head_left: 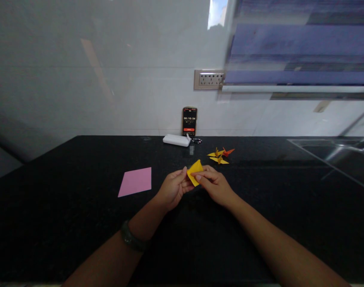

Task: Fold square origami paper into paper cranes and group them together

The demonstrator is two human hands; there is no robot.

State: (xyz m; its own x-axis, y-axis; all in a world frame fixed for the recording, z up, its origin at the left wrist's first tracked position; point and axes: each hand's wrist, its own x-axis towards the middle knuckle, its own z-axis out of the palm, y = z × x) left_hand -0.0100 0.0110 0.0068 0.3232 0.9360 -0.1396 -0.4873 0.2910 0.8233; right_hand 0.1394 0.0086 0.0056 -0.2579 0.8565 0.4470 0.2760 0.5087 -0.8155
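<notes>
Both my hands meet over the middle of the black counter (pixel 50 207) and pinch a folded yellow paper (pixel 195 171) between them. My left hand (pixel 171 190) grips its left edge with thumb and fingers closed. My right hand (pixel 215 184) holds the right side, fingers pressed on the fold. A dark band sits on my left wrist. A flat pink paper sheet (pixel 136 181) lies on the counter to the left of my left hand.
Folded paper cranes, yellow (pixel 218 156) and orange (pixel 228 151), sit behind my hands. A phone (pixel 189 121) showing a timer leans on the tiled wall beside a white box (pixel 176 140). A wall socket (pixel 208 79) is above. A sink (pixel 334 153) lies at the right.
</notes>
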